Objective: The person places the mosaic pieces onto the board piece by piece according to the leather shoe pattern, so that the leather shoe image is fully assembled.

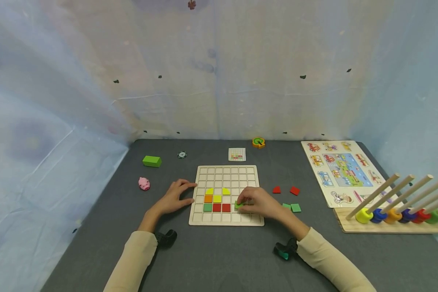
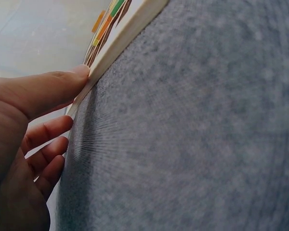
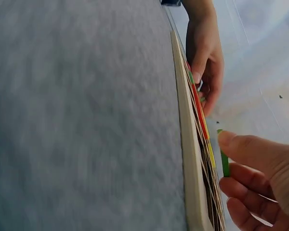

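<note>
A wooden grid board (image 1: 226,171) lies on the dark table, with yellow, orange, green and red tiles in some of its cells. Thumb and fingers of my right hand (image 1: 260,201) pinch a green tile (image 3: 224,161) over the board's lower right cells. In the right wrist view the tile stands on edge, just off the board. My left hand (image 1: 173,197) touches the board's left edge with its thumb and a fingertip, the other fingers relaxed. Right of the board lie two red tiles (image 1: 295,190) and two green tiles (image 1: 296,208).
A small pattern card (image 1: 237,154) lies behind the board, near a yellow tree toy (image 1: 258,142). At left are a green block (image 1: 152,161), a pink pig (image 1: 144,183) and a round chip (image 1: 182,154). A picture puzzle (image 1: 325,194) and a peg stand (image 1: 390,228) occupy the right.
</note>
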Tool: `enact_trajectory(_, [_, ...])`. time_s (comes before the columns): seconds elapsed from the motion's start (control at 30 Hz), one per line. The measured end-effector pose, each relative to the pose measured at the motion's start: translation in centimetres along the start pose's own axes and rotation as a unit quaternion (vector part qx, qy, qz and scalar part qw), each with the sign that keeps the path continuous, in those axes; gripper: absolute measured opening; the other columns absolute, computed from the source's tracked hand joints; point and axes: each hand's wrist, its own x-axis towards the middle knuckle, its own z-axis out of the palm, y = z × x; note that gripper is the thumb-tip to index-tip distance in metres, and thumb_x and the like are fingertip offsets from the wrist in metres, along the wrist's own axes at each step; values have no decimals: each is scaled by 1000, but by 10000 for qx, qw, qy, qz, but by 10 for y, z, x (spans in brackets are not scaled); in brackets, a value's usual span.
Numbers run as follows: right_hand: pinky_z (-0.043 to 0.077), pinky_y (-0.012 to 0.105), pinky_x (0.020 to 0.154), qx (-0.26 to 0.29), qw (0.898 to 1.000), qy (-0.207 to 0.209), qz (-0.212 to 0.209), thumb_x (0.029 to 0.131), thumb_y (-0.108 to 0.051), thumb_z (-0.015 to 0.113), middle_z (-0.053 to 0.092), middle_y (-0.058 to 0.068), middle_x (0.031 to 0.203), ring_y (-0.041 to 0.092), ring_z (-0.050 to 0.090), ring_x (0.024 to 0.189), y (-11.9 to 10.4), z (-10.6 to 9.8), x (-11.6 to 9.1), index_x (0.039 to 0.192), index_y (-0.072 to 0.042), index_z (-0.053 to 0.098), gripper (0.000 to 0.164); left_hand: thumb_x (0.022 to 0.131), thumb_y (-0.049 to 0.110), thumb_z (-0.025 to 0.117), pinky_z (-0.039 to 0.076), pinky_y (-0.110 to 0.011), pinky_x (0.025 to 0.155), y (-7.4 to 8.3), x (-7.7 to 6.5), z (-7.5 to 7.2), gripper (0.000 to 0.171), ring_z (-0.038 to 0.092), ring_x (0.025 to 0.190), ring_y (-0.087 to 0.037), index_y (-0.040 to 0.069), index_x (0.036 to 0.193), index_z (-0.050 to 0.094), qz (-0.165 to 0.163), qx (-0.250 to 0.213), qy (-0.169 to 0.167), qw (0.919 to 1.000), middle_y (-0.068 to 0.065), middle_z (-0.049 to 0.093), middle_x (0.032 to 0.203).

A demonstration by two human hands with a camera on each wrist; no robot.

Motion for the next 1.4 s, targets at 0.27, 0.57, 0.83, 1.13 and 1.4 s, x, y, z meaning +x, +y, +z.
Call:
enact_trajectory(0.27, [46,24,71,-70,9999,-45,-125,76,-17,78,65,-2,83,9,58,78,0,10,4,83,-13,70,11,85,26,69,31,-52,94,-2,0,1,54,36,112,-29,14,134,51,3,32,-11,10000,-11,43,126])
enact_trajectory(0.57, [44,25,71,-660,9964,355,-408,72,-21,80,61,-4,81,11,54,80,2,15,4,75,-17,72,10,85,25,69,32,-51,94,-2,0,0,54,37,111,-29,14,134,51,-11,30,-2,10000,-11,43,126])
enact_trajectory(0.83, [43,25,71,-393,9992,38,76,80,-26,74,61,1,92,14,54,83,2,4,-1,98,-11,70,24,85,27,69,32,-52,94,-3,0,1,53,37,111,-29,15,134,51,41,83,20,10000,-11,44,125])
enact_trajectory(1.13, [48,38,68,-197,9971,450,576,84,-18,71,62,7,100,21,58,81,7,-37,-26,106,-6,67,26,85,28,68,32,-51,93,-3,0,2,53,37,110,-28,15,134,51,33,89,34,9999,-9,43,125])
enact_trajectory(1.4, [49,40,70,-489,9936,519,872,80,-15,74,61,7,98,22,59,82,15,-64,-57,104,-7,67,26,85,27,69,32,-51,94,-2,-1,0,54,37,111,-28,13,134,52,48,8,24,10000,-10,44,124])
